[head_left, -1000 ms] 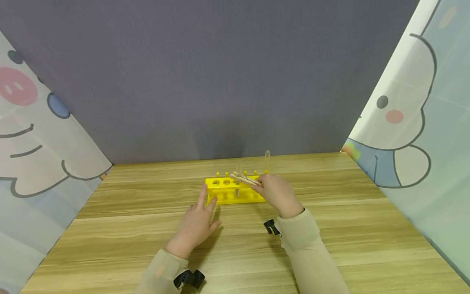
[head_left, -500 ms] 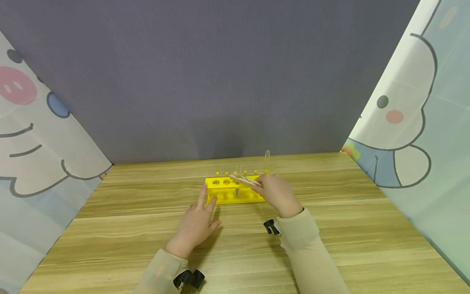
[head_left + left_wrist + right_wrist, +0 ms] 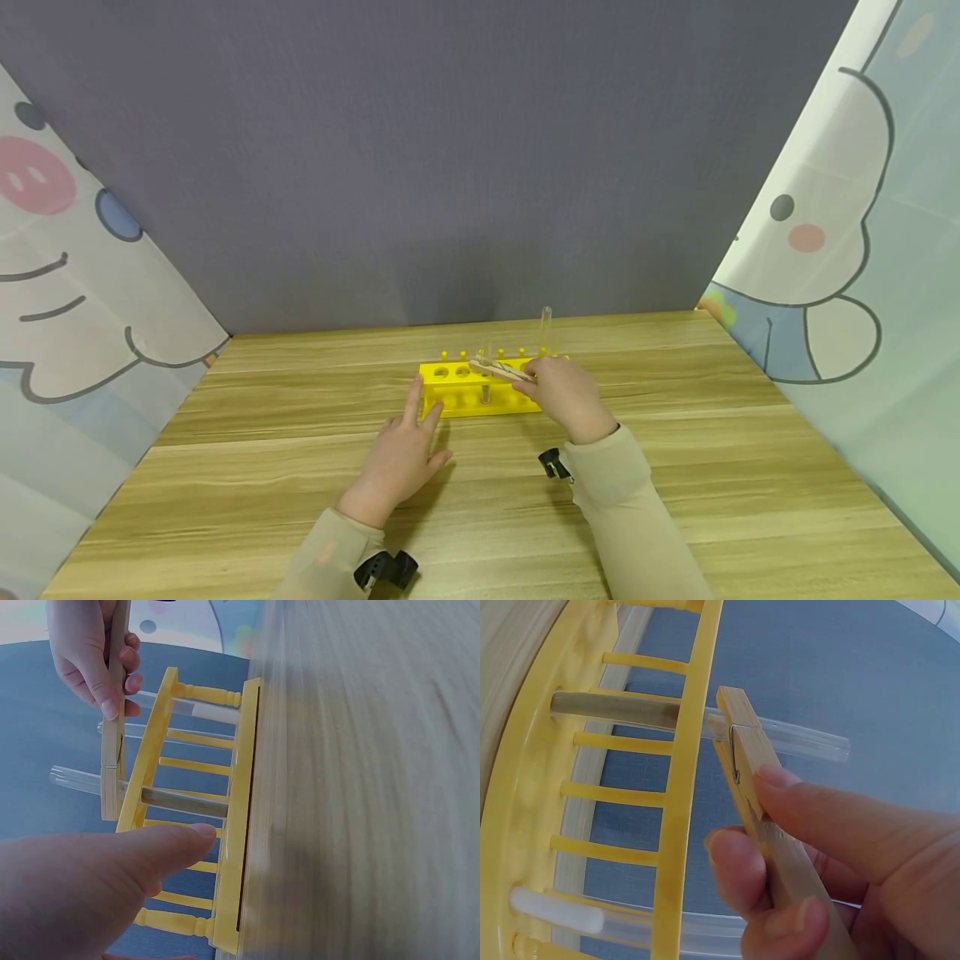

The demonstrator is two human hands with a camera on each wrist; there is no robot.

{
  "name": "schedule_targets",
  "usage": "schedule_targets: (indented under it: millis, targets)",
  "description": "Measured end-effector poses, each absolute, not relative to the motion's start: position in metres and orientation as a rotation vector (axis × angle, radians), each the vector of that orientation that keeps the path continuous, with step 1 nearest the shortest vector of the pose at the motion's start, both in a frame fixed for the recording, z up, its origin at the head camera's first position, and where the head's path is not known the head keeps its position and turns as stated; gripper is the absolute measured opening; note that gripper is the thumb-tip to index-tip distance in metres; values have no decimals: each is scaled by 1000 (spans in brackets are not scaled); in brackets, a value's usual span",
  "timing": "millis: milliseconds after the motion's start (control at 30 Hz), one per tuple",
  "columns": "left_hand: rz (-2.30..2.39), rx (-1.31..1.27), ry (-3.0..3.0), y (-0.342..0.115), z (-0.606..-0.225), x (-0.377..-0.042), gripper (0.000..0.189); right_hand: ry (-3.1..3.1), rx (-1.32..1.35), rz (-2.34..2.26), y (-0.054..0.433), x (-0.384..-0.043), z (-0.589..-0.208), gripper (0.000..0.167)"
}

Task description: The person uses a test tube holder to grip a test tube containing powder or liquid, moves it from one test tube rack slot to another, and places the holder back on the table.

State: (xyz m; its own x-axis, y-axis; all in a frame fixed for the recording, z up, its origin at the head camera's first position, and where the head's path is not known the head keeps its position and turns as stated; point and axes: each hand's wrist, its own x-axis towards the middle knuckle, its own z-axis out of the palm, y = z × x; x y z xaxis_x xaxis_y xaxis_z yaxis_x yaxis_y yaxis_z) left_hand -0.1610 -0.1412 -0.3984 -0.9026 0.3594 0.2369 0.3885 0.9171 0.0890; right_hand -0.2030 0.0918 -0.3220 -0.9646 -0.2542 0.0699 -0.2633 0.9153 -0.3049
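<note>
A yellow test tube rack point(image 3: 510, 409) stands on the table. My left hand point(image 3: 397, 458) rests its extended index and middle fingers at the rack's left end, with the thumb out to the side. My right hand point(image 3: 566, 396) holds a wooden test tube clamp point(image 3: 761, 761) between thumb and fingers. The clamp's jaws are around the upper part of a glass test tube point(image 3: 615, 710), just above the rack's top plate. That tube passes through a hole near the rack's middle, its lower end at the base. Brownish-grey content fills its lower part.
At the rack's right end stands a second tube with white content point(image 3: 562, 910). Another glass tube point(image 3: 546, 325) is upside down on a rear peg. A grey panel point(image 3: 450, 167) rises behind the wooden table point(image 3: 262, 467), and cartoon-printed sheets point(image 3: 825, 275) flank both sides.
The clamped test tube has sunk slightly deeper into the rack, so less of it shows above the clamp. The left hand has stayed in place.
</note>
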Motion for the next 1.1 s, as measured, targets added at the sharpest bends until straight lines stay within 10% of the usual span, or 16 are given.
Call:
schedule_targets:
  millis: [1100]
  targets:
    - [-190, -562, -2860, -141, -401, -162, 71, -2993, 477, 547, 95, -205, -323, 22]
